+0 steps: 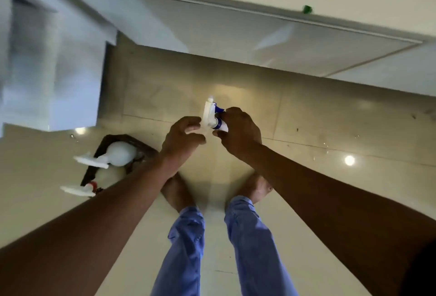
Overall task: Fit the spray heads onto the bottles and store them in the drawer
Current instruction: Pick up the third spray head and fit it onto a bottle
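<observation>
I stand looking down at a glossy tiled floor. A white spray head [208,113] with a blue trigger and collar is held in front of me. My left hand [182,139] grips its rear end. My right hand [238,130] is closed around a white bottle [221,128], of which only the neck shows at the blue collar. To the left, a dark basket [111,140] on the floor holds two white bottles with spray heads fitted: one all white [119,154], one with a red collar [93,186].
White cabinet fronts [212,26] run across the top of the view, with a white unit [52,64] at the left. A small green object [307,9] sits up by the counter edge. My bare feet [257,187] and blue trousers are below my hands.
</observation>
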